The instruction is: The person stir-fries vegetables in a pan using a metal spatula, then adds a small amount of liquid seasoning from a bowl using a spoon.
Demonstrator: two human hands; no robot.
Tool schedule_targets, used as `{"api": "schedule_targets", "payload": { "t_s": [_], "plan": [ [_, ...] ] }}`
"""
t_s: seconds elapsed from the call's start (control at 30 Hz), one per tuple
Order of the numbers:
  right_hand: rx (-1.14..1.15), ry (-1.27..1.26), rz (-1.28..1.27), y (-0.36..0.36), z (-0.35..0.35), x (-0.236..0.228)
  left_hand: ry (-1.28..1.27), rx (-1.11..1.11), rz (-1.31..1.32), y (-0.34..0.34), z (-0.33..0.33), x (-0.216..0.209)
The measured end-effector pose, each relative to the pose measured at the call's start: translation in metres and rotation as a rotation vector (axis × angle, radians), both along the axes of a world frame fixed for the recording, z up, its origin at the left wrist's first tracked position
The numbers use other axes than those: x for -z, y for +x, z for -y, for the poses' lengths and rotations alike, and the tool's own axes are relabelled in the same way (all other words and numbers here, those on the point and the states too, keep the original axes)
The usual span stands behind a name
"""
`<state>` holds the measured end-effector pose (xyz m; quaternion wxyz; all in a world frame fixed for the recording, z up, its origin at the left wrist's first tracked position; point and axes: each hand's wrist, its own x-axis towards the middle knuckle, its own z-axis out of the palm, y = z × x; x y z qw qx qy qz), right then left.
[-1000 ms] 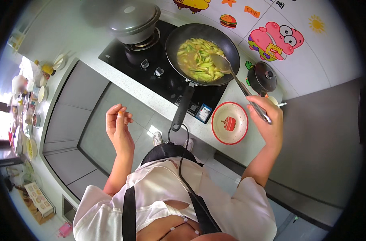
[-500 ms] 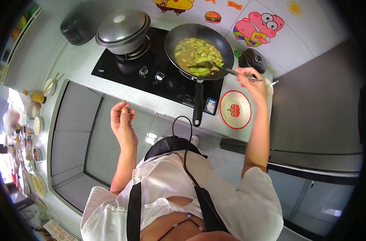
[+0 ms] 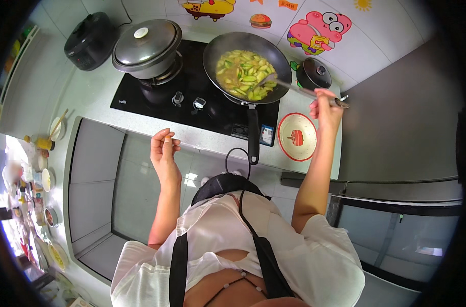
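My right hand (image 3: 326,108) closed around spatula (image 3: 299,90), blade in wok (image 3: 246,66), upper centre of frame. Left hand (image 3: 163,151) loosely curled, empty, mid-frame. Advise low strokes, greens (image 3: 244,74) kept inside rim.

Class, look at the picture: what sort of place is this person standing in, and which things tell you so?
Most likely a home kitchen. A black stove top set into the counter carries a frying pan of green vegetables and a lidded pot, and the right hand holds a spatula in the pan.
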<state>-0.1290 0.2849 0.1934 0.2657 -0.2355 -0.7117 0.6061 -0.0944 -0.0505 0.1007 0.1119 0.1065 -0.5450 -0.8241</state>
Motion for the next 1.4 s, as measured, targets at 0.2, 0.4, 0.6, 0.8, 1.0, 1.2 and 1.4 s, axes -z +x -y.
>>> {"api": "schedule_targets", "payload": {
  "t_s": [0.2, 0.4, 0.6, 0.8, 1.0, 1.2, 1.4],
  "plan": [
    [-0.089, 0.238, 0.057, -0.041, -0.036, -0.034, -0.021, -0.050, 0.038, 0.001, -0.013, 0.000],
    [-0.132, 0.483, 0.205, -0.069, -0.071, -0.037, -0.017, -0.132, 0.054, 0.011, -0.019, 0.000],
    [-0.188, 0.139, 0.097, -0.085, -0.080, 0.007, -0.054, -0.180, 0.091, 0.026, -0.029, 0.003],
    [-0.274, 0.174, -0.019, -0.088, -0.072, 0.000, -0.093, -0.218, 0.062, 0.031, -0.036, -0.005],
    [-0.290, 0.404, -0.024, -0.105, -0.068, -0.004, -0.084, -0.245, 0.064, 0.036, -0.042, -0.007],
    [-0.514, 0.496, -0.217, -0.116, -0.050, 0.038, -0.089, -0.261, 0.069, 0.042, -0.043, -0.006],
    [-0.603, 0.112, -0.184, -0.086, -0.049, 0.021, -0.104, -0.241, 0.061, 0.040, -0.044, -0.007]
  ]
}}
